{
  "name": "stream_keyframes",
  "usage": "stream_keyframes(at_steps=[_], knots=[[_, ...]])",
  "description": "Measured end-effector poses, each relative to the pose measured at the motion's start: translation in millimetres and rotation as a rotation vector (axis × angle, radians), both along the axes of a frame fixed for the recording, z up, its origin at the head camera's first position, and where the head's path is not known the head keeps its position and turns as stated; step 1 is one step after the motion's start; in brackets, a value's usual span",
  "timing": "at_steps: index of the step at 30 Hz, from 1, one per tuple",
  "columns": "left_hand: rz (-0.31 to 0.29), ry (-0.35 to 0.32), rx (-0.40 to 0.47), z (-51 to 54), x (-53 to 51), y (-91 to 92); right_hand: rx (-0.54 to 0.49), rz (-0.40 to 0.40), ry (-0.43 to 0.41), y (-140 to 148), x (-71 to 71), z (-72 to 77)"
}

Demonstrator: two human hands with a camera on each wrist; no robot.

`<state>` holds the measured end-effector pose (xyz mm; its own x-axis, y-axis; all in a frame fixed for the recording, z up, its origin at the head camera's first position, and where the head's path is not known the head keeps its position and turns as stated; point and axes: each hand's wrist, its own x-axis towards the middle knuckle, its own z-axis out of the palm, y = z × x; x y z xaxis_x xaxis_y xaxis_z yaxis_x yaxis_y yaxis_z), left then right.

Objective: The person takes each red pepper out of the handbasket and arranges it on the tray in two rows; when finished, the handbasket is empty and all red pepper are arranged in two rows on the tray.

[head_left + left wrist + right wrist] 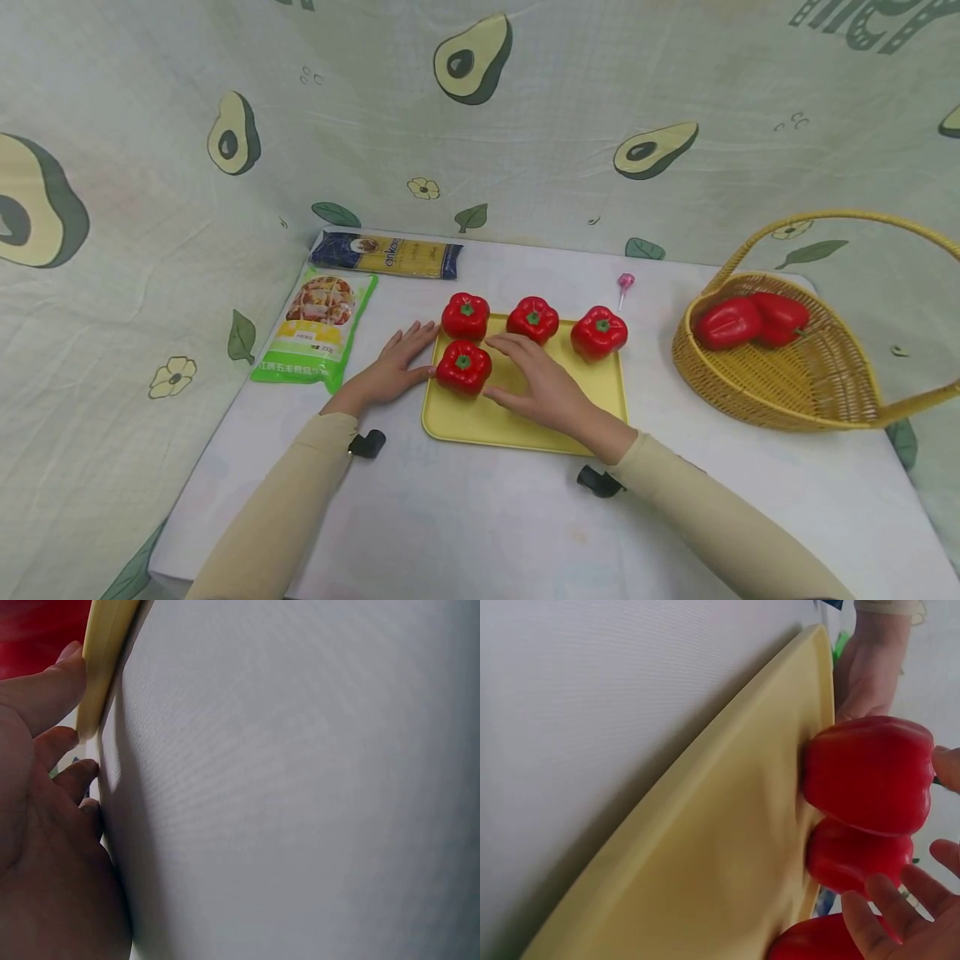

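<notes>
A yellow tray (510, 427) carries several red bell peppers. The front-left bell pepper (464, 367) sits between my two hands. My left hand (386, 372) lies along the tray's left edge with its fingers extended; in the left wrist view its thumb touches the tray rim (101, 660). Over the tray, my right hand (546, 390) is spread beside the same pepper, thumb and fingers apart, gripping nothing. In the right wrist view, a gap shows between its fingers and the near pepper (870, 772). Behind stand a back-left pepper (466, 316), a middle pepper (532, 320) and a right pepper (598, 332).
On the right, a wicker basket (750, 408) with a tall handle holds two red peppers (727, 323). A green-and-white food packet (311, 333) lies on the left, below a pasta packet (405, 255). A pink lollipop (626, 282) lies behind the tray.
</notes>
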<state>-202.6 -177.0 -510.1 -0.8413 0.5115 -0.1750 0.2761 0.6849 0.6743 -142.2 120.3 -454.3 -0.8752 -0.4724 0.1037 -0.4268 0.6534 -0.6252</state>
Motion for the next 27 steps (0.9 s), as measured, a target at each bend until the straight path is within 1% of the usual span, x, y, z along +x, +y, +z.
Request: stream_keyframes(at_steps=[7,13,17,21,27], knots=[[0.001,-0.001,0.002,0.9,0.5,0.9,-0.007,-0.005,0.004,11.5,6.2,3.4],[0.001,-0.002,0.027,5.4,2.6,1.2,-0.012,-0.02,0.02,21.7,10.3,7.1],[0.0,0.003,0.023,7.3,3.8,1.6,-0.019,-0.03,0.014,28.4,11.7,8.4],[-0.004,0.006,0.032,7.6,4.1,1.8,-0.036,-0.046,0.006,36.0,13.4,9.8],[-0.001,-0.002,0.031,6.6,3.7,1.8,-0.027,-0.074,0.009,47.3,16.3,13.4]])
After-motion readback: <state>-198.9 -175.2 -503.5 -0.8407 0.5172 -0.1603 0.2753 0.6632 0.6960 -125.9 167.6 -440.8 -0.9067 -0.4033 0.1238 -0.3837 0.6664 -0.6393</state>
